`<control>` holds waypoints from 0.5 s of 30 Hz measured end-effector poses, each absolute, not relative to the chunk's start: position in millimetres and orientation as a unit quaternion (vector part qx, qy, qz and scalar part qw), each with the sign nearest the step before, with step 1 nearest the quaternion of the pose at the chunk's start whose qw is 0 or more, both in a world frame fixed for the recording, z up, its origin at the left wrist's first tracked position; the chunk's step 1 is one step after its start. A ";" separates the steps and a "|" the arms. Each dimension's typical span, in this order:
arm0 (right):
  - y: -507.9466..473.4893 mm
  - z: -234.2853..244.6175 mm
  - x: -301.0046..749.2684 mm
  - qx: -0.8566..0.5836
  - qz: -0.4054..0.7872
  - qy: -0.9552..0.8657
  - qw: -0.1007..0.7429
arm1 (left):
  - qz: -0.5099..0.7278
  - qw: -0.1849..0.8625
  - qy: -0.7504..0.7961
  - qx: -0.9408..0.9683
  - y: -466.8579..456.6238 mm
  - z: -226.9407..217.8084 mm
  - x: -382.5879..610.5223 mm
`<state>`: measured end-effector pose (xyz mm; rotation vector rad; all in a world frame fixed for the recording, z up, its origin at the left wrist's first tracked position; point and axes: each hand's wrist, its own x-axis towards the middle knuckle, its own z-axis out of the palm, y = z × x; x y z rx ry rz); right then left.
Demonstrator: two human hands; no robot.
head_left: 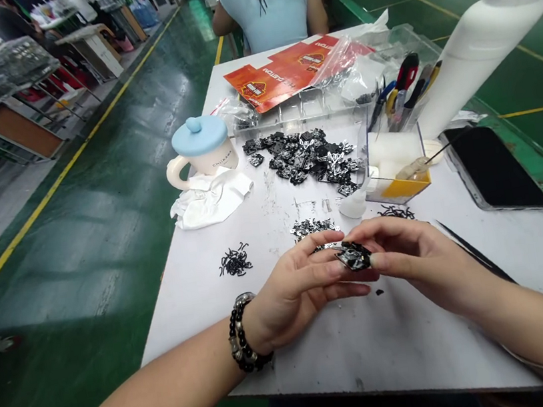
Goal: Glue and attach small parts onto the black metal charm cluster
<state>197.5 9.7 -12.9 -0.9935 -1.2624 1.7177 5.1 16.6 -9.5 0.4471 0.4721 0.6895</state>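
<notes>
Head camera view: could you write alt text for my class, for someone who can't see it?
A person's left hand and right hand together hold a small, shiny black part above a white tabletop. Beyond them are a heap of small black-and-silver pieces and a cream mug with a pale blue lid; a black phone lies at right.

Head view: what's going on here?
The left hand and right hand together hold a small, shiny black part above a white table. Beyond them lies a heap of dark parts. Off to the left is a small pile of thin, curved black pieces, with a crumpled white tissue and a lidded mug farther back.
</notes>
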 end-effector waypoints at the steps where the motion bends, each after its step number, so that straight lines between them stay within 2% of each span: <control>1: 9.9 -13.5 196.7 -0.378 0.691 -0.480 0.385 | 0.337 0.887 0.231 0.214 15.5 -10.2 5.8; 7: 6.3 -13.3 193.5 -0.353 0.704 -0.486 0.378 | 0.352 0.887 0.233 0.186 10.8 -9.4 9.4; 12: 11.4 -14.2 200.3 -0.331 0.662 -0.539 0.401 | 0.364 0.885 0.211 0.199 5.0 -6.7 10.6; 15: 20.5 -12.2 195.2 -0.391 0.586 -0.568 0.425 | 0.323 0.904 0.162 0.229 -2.7 -7.8 8.9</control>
